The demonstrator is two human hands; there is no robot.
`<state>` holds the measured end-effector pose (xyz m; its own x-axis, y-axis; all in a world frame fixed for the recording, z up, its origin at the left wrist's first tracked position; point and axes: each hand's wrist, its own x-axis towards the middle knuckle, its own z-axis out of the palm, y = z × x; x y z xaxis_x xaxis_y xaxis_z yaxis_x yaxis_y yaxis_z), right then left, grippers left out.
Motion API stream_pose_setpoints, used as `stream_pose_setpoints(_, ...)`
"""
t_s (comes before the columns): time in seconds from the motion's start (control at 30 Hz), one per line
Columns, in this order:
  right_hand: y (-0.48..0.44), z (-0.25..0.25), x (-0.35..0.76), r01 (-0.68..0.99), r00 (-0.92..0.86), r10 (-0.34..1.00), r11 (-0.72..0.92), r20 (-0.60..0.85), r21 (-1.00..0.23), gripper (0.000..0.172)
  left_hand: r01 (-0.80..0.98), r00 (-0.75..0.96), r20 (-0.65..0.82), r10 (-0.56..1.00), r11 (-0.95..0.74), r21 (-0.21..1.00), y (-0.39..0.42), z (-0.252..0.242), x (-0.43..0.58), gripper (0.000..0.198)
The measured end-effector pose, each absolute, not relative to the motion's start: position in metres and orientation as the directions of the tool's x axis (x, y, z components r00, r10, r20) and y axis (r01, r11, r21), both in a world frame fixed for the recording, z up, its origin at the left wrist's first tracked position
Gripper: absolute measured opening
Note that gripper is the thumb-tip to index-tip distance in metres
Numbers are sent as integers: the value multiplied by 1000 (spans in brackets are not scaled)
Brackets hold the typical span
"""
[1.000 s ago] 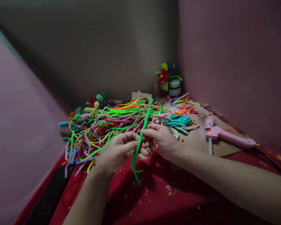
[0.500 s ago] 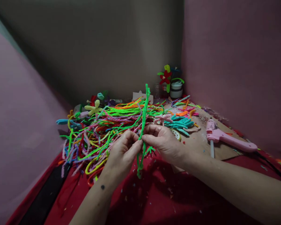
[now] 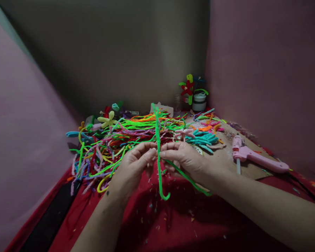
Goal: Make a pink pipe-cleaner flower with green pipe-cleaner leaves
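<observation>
Green pipe cleaners (image 3: 158, 134) stand upright between my two hands, pressed together above the fingers. Below, the lower ends spread apart: one hangs down and hooks at its tip, another slants to the right under my right hand. My left hand (image 3: 138, 162) is closed, thumb and fingertips pinching at the pipe cleaners' left side. From the right, my right hand (image 3: 182, 155) pinches the same stems at their middle. Behind the hands lies a heap of many-coloured pipe cleaners (image 3: 136, 124).
A pink glue gun (image 3: 259, 157) rests on a brown board (image 3: 252, 171) to the right. Turquoise pipe-cleaner pieces (image 3: 203, 138) lie near my right hand. At the back are a lidded jar (image 3: 199, 101) and a red pipe-cleaner flower (image 3: 187, 87). Scraps dot the red cloth (image 3: 173, 224).
The lower ends of the green pipe cleaners have parted, one swinging out to the right. Their top now leans slightly left, where before it leaned right.
</observation>
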<state>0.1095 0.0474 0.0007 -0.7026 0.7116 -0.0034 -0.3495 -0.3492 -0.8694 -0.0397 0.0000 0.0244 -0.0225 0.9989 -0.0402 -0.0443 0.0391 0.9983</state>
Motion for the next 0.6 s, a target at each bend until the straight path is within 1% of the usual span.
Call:
stream_pose_setpoints(0.07, 45, 0, 109, -312, -710, 704, -351, -29, -883, 16, -105, -36, -30, 999, 26, 994, 2, 22, -38, 22)
stream_pose_setpoints(0.17, 41, 2, 109, -271, -740, 670, -374, -56, -887, 17, -189, -75, -27, 997, 13, 982, 5, 19, -36, 16)
stream_pose_setpoints(0.23, 40, 3, 109, -275, -745, 665, -378, -53, -884, 17, -240, -116, -29, 993, 0, 971, 6, 18, -34, 15)
stream_pose_setpoints(0.33, 41, 0, 107, -311, -708, 705, -363, -40, -879, 18, -303, -152, -62, 986, 13, 953, 7, 19, -31, 20)
stream_pose_setpoints(0.4, 42, -3, 105, -349, -669, 743, -332, -15, -876, 19, -339, -143, -89, 986, 36, 940, 6, 20, -29, 23)
stream_pose_setpoints(0.5, 42, -7, 102, -379, -629, 776, -254, 47, -890, 16, -378, -78, -120, 990, 82, 922, 6, 19, -26, 26)
stream_pose_setpoints(0.6, 40, -6, 100, -365, -613, 789, -235, 43, -901, 14, -414, -60, -142, 988, 104, 904, 6, 17, -24, 30)
